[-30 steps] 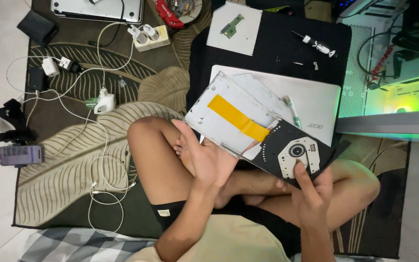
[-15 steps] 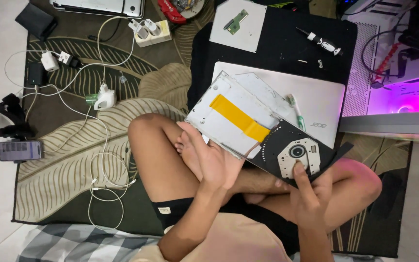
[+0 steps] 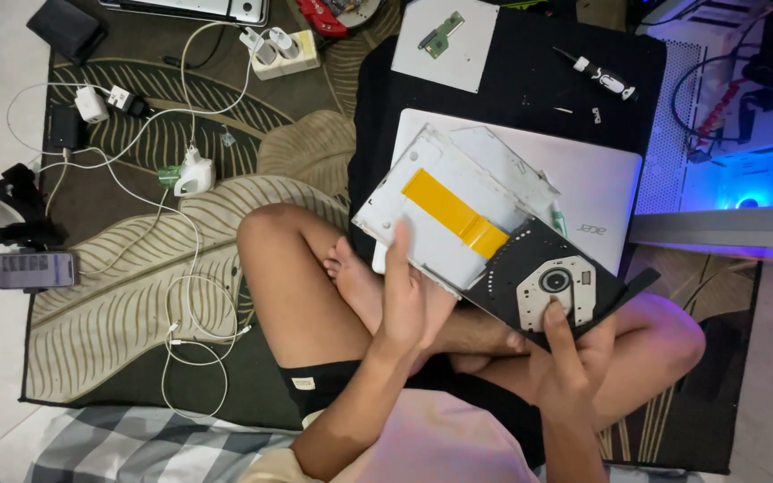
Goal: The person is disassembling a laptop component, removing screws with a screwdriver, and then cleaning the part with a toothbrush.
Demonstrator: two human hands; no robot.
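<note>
grey cloth: a checked grey and white blanket [image 3: 127, 447] lies nearest, at the bottom edge of the rug.
person: sits cross-legged on the floor, bare knees out to either side, a bare foot [image 3: 355, 277] tucked in between.
left hand [image 3: 409, 300]: fingers nearly straight and lifted, thumb up against the near edge of the silver casing; it touches and steadies the casing more than it closes round it.
right hand [image 3: 574, 353]: curled under the black tray end, thumb pressed flat on top just below the round hub, so it grips that end.
optical drive [image 3: 494, 246]: held tilted above the lap, between both hands; a silver metal casing with a yellow strip across it, and a black tray [image 3: 552, 286] with a pale round hub pulled out to the right.
laptop [image 3: 597, 192]: white, lid shut, lying flat just behind and partly under the drive.
black mat [image 3: 530, 80]: beneath the laptop; on it a small screwdriver [image 3: 606, 76] and a white sheet carrying a little green circuit board [image 3: 440, 34].
rug [image 3: 109, 322]: dark with pale leaf shapes, strewn with white cables [image 3: 185, 313].
phone [image 3: 35, 269]: at the left rim of the rug, screen up.
power strip [image 3: 279, 52]: far side of the rug, chargers plugged in.
computer case [image 3: 744, 174]: far right, glowing blue.
</note>
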